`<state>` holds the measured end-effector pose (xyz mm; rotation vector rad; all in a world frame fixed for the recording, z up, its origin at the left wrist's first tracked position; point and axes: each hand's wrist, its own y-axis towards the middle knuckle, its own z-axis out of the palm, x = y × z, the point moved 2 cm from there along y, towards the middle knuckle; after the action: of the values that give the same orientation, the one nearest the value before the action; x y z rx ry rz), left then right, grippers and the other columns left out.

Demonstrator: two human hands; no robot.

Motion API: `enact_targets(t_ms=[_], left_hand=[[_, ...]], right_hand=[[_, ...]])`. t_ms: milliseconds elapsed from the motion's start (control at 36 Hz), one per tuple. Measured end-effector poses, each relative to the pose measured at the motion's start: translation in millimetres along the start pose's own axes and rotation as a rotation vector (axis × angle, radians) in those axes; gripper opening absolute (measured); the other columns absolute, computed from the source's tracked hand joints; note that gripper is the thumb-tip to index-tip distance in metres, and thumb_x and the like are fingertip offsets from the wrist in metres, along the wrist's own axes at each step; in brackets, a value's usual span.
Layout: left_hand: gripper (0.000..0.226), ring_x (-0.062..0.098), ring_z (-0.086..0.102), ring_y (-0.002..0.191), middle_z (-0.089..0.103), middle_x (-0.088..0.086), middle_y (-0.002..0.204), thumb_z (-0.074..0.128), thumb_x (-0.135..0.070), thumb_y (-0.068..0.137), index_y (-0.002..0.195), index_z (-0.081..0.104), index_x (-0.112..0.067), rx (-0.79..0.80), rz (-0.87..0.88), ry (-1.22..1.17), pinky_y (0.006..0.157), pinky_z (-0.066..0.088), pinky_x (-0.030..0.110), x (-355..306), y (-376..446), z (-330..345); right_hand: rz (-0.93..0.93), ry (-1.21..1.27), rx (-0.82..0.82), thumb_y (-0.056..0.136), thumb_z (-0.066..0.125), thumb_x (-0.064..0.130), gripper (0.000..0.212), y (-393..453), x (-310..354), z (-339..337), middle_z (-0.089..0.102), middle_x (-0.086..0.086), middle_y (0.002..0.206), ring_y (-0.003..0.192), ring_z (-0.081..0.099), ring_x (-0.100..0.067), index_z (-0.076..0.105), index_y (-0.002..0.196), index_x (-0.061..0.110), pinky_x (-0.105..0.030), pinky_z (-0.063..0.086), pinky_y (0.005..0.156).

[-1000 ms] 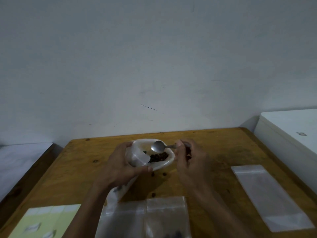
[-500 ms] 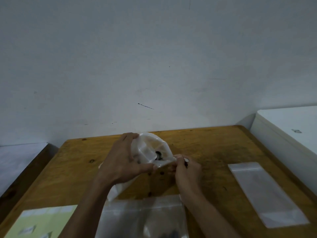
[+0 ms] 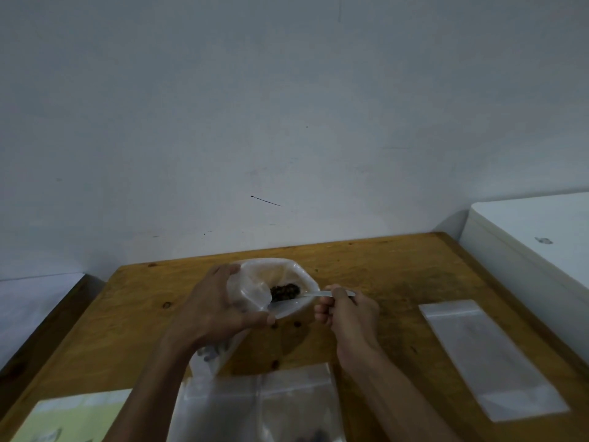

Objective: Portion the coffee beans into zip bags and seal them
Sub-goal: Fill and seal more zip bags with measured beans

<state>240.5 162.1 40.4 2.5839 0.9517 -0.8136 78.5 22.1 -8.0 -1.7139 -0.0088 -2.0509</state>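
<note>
Spoon now dipped into glossy crinkled bag, dark beans

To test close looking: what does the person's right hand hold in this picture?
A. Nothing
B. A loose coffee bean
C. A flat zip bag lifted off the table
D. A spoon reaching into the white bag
D: the right hand grips the handle of the spoon, whose bowl end sits among the beans in the bag that the left hand holds open.
</note>
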Motion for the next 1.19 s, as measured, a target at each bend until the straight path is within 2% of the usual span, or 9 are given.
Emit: enact_targets(t_ms=[222, 444, 639, 722, 806, 861, 972, 1083, 1194], left_hand=[[0.114, 0.011, 0.040, 0.111, 0.040, 0.000, 0.146, 0.088, -0.059, 0.054, 0.148, 0.035, -0.022, -0.012, -0.022, 0.013, 0.086, 0.045, 0.031, 3, 0, 3], [0.119, 0.014, 0.045, 0.116, 0.042, -0.001, 0.146, 0.088, -0.063, 0.048, 0.148, 0.037, -0.024, -0.005, -0.046, -0.032, 0.085, 0.044, 0.028, 6, 0, 7], [0.129, 0.022, 0.047, 0.124, 0.040, 0.001, 0.148, 0.083, -0.070, 0.038, 0.148, 0.036, -0.022, -0.007, -0.077, -0.086, 0.095, 0.049, 0.038, 6, -2, 6], [0.126, 0.023, 0.049, 0.122, 0.041, 0.001, 0.147, 0.082, -0.071, 0.038, 0.145, 0.036, -0.024, -0.022, -0.075, -0.116, 0.095, 0.052, 0.041, 7, -2, 6], [0.116, 0.024, 0.048, 0.127, 0.040, 0.001, 0.150, 0.085, -0.064, 0.047, 0.145, 0.036, -0.026, -0.076, -0.077, -0.104, 0.093, 0.050, 0.037, 9, -2, 7], [0.120, 0.025, 0.049, 0.126, 0.041, 0.001, 0.149, 0.081, -0.070, 0.042, 0.145, 0.036, -0.028, -0.079, -0.074, -0.114, 0.091, 0.052, 0.038, 10, -2, 7], [0.120, 0.023, 0.050, 0.125, 0.045, -0.002, 0.146, 0.085, -0.071, 0.040, 0.144, 0.037, -0.032, -0.098, -0.084, -0.160, 0.091, 0.054, 0.042, 17, -5, 2], [0.115, 0.017, 0.054, 0.114, 0.051, -0.002, 0.137, 0.090, -0.062, 0.043, 0.142, 0.039, -0.031, -0.147, -0.069, -0.236, 0.080, 0.057, 0.034, 21, -10, -7], [0.110, 0.018, 0.057, 0.114, 0.053, -0.005, 0.135, 0.091, -0.056, 0.047, 0.140, 0.038, -0.033, -0.209, -0.054, -0.361, 0.081, 0.057, 0.035, 24, -17, -16]], right_hand=[[-0.083, -0.037, 0.003, 0.101, 0.057, 0.014, 0.016, 3, 17, -8, 0.070, -0.007, 0.069, 0.061, 0.067, -0.017, 0.069, 0.090, 0.011, -0.032, 0.058, 0.063], [-0.090, 0.043, 0.055, 0.101, 0.057, 0.012, 0.014, 0, 31, -5, 0.068, -0.006, 0.066, 0.057, 0.065, -0.015, 0.068, 0.094, 0.007, -0.029, 0.054, 0.055], [-0.243, -0.063, 0.146, 0.101, 0.057, 0.018, 0.019, -12, 50, 10, 0.070, -0.002, 0.065, 0.060, 0.068, -0.015, 0.070, 0.089, 0.013, -0.034, 0.059, 0.064], [-0.360, -0.182, 0.247, 0.103, 0.054, 0.022, 0.019, -25, 52, 18, 0.070, -0.002, 0.068, 0.061, 0.068, -0.013, 0.069, 0.093, 0.015, -0.029, 0.059, 0.062], [-0.619, -0.457, 0.370, 0.103, 0.052, 0.028, 0.019, -37, 49, 26, 0.071, 0.001, 0.076, 0.068, 0.069, -0.009, 0.069, 0.102, 0.020, -0.029, 0.060, 0.063], [-0.783, -0.575, 0.410, 0.103, 0.052, 0.029, 0.019, -42, 46, 29, 0.070, 0.007, 0.082, 0.074, 0.068, -0.007, 0.069, 0.110, 0.023, -0.030, 0.060, 0.065], [-0.859, -0.453, 0.359, 0.102, 0.053, 0.029, 0.014, -46, 51, 26, 0.068, 0.007, 0.078, 0.071, 0.067, -0.008, 0.066, 0.102, 0.030, -0.034, 0.060, 0.060], [-0.828, -0.333, 0.173, 0.101, 0.053, 0.028, 0.014, -40, 57, 17, 0.067, 0.006, 0.072, 0.066, 0.066, -0.008, 0.066, 0.097, 0.029, -0.033, 0.059, 0.057], [-0.758, -0.491, 0.111, 0.102, 0.051, 0.028, 0.019, -20, 43, 13, 0.067, 0.007, 0.073, 0.065, 0.064, -0.005, 0.069, 0.099, 0.022, -0.024, 0.052, 0.054]])
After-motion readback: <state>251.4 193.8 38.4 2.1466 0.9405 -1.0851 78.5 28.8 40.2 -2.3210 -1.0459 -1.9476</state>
